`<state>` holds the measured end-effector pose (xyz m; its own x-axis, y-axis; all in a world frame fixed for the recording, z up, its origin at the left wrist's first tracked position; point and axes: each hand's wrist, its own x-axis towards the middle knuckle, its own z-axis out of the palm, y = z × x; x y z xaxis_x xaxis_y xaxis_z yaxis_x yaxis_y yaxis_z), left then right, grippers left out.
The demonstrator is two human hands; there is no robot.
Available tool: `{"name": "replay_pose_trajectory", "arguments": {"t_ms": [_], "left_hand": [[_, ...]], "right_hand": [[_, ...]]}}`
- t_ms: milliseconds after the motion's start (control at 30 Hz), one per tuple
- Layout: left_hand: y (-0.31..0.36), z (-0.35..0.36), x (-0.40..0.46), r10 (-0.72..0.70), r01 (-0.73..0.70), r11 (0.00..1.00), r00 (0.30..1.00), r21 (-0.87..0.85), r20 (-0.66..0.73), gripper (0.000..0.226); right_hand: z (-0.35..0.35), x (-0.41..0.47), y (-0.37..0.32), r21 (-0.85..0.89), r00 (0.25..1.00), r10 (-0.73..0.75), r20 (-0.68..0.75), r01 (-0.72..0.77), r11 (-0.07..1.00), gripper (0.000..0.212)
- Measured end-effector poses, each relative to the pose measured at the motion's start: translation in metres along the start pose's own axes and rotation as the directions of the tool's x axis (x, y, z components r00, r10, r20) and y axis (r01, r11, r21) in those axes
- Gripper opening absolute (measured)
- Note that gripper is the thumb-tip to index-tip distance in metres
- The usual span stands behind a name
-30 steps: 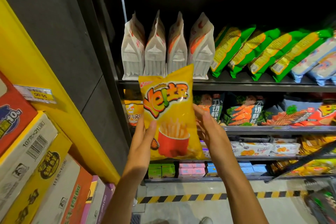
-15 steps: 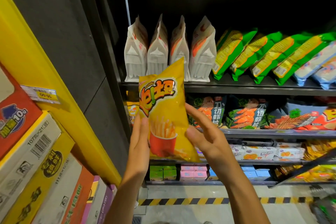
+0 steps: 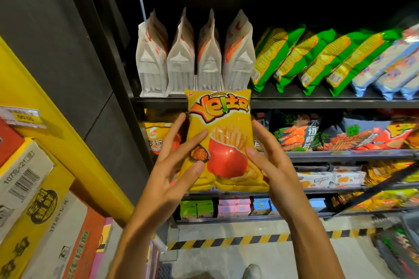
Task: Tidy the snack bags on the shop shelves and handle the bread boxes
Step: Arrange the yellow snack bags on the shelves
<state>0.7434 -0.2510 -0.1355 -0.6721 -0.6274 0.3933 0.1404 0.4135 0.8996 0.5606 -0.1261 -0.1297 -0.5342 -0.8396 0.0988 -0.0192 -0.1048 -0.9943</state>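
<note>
A yellow fries snack bag (image 3: 223,133) stands upright in the air in front of the second shelf, its printed face towards me. My left hand (image 3: 167,179) pinches its left edge, thumb and a finger on the front and the other fingers behind. My right hand (image 3: 274,170) holds the right edge, with the thumb on the front and the fingers behind the bag. A similar yellow bag (image 3: 156,136) lies on the second shelf just left of the held one. Cardboard boxes (image 3: 34,188) are stacked at the lower left.
White stand-up bags (image 3: 181,61) and leaning green bags (image 3: 301,56) fill the top shelf (image 3: 317,103). Dark shrimp snack bags (image 3: 297,133) line the second shelf, small coloured boxes (image 3: 233,207) the bottom one. A yellow slanted panel (image 3: 74,154) stands at the left. A hazard stripe (image 3: 226,241) marks the floor.
The bag has turned from slanted and half edge-on to upright and square to me. Both hands have shifted to its two side edges, thumbs now on the front.
</note>
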Motion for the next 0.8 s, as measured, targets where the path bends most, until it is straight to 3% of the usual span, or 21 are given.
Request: {"name": "replay_pose_trajectory", "arguments": {"t_ms": [67, 167, 300, 367, 500, 633, 800], "left_hand": [[0.001, 0.004, 0.0, 0.005, -0.004, 1.0, 1.0, 0.026, -0.019, 0.045], [0.0, 0.006, 0.0, -0.025, 0.024, 1.0, 0.998, -0.019, -0.049, 0.044], [0.001, 0.006, 0.0, -0.119, 0.113, 0.99, 0.99, -0.083, -0.08, 0.039], [0.005, 0.006, -0.001, -0.172, 0.161, 0.98, 0.981, -0.119, -0.09, 0.039], [0.009, 0.004, -0.008, -0.3, 0.305, 0.911, 0.952, -0.277, 0.059, 0.056], [0.016, 0.007, -0.012, -0.25, 0.302, 0.925, 0.941, -0.232, 0.228, 0.072], [0.018, 0.019, -0.013, -0.179, 0.249, 0.944, 0.938, -0.215, 0.298, 0.073]], "right_hand": [[-0.003, -0.002, -0.004, -0.056, 0.994, -0.107, -0.03, 0.105, 0.993, 0.053], [-0.009, -0.009, -0.01, -0.096, 0.97, -0.234, 0.07, 0.24, 0.966, 0.044], [-0.009, -0.018, -0.013, -0.19, 0.932, -0.188, 0.31, 0.255, 0.948, 0.056], [-0.006, -0.021, -0.012, -0.261, 0.926, -0.162, 0.341, 0.259, 0.93, 0.07], [0.001, -0.021, -0.008, -0.269, 0.974, -0.179, 0.138, 0.211, 0.94, 0.064], [0.006, -0.021, -0.011, -0.215, 0.979, -0.168, -0.115, 0.141, 0.966, 0.039], [0.007, -0.024, -0.012, -0.122, 0.943, -0.168, -0.287, 0.138, 0.983, 0.026]]}}
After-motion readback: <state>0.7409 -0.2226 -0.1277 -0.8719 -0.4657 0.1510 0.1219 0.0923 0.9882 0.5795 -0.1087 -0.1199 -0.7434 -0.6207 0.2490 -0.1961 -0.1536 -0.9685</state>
